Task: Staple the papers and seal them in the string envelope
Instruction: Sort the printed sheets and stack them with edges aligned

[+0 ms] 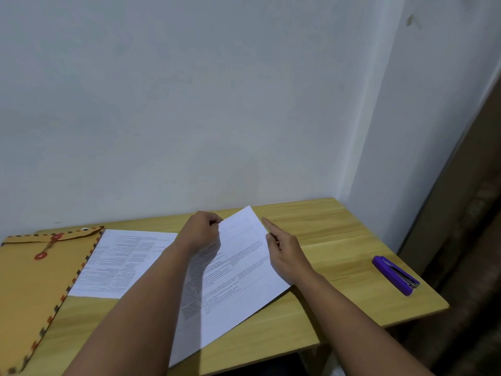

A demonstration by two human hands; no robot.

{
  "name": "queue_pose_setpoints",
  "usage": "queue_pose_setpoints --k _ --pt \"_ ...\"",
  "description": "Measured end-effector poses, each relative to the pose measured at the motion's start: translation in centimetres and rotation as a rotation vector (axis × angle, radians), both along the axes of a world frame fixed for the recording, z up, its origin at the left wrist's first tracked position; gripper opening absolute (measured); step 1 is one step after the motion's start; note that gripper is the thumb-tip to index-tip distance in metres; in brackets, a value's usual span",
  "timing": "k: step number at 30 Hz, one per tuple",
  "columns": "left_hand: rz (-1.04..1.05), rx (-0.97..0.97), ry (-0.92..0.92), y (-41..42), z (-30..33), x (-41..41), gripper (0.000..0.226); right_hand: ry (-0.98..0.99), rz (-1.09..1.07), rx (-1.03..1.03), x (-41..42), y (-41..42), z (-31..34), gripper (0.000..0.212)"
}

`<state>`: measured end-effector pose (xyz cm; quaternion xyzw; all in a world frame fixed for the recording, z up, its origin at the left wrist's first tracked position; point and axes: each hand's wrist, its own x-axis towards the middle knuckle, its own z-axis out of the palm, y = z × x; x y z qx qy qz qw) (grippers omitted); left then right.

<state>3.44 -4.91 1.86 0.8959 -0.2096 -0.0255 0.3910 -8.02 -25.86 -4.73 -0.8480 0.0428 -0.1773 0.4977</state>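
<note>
Two bare forearms reached forward from the near edge of the wooden table (339,251). Between them lay a printed sheet (235,280), turned at an angle to the table edge, with its near corner extending past the table's front edge and its far corner raised toward the wall.

The left hand (200,232) was positioned at the far left edge of this angled sheet. Its fingers were curled and pinched the sheet's upper edge, lifting that end slightly. The left forearm crossed over the sheet's left portion and cast a shadow on the printed table of text.

The right hand (284,256) rested along the sheet's right edge. The index finger was extended and pointed toward the far corner of the sheet; the remaining fingers were curled against the paper edge. Whether they actually gripped the edge could not be determined.

To the left of the left forearm, a second printed sheet (119,261) lay flat on the table, partly covered by the angled sheet and the arm. Its left edge tucked beneath a tan string envelope (35,291) with a dashed border and two red button fasteners, which occupied the table's left end.

A purple stapler (394,275) lay on the table's right side, well apart from the right hand and untouched.

A pale wall (189,104) stood behind the table.
</note>
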Motion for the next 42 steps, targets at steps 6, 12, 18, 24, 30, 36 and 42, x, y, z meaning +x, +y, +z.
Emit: queue_pose_setpoints --k 6,12,18,24,30,36,42 --pt "0.054 0.006 -0.07 4.5 4.4 -1.5 0.042 -0.022 0.091 -0.017 -0.8 3.7 4.0 0.048" --pt "0.168 0.023 -0.132 12.3 9.0 -2.4 0.039 -0.119 0.157 -0.036 1.6 10.3 7.6 0.047" --pt "0.286 0.041 -0.102 20.9 8.5 -2.0 0.033 -0.117 0.301 -0.019 4.4 18.5 7.8 0.046" --pt "0.439 0.1 -0.157 28.7 2.1 0.4 0.024 0.021 0.348 -0.149 9.2 24.4 3.2 0.04" --pt "0.458 0.114 -0.164 31.8 -2.3 3.0 0.029 0.236 0.08 -0.456 16.4 24.4 2.2 0.048" --pt "0.444 0.076 -0.129 33.1 -4.2 5.0 0.029 0.65 0.053 -0.851 19.9 25.7 3.4 0.112" --pt "0.418 0.105 -0.126 32.9 -4.6 5.4 0.032 0.692 0.109 -0.778 21.0 24.1 3.5 0.088"
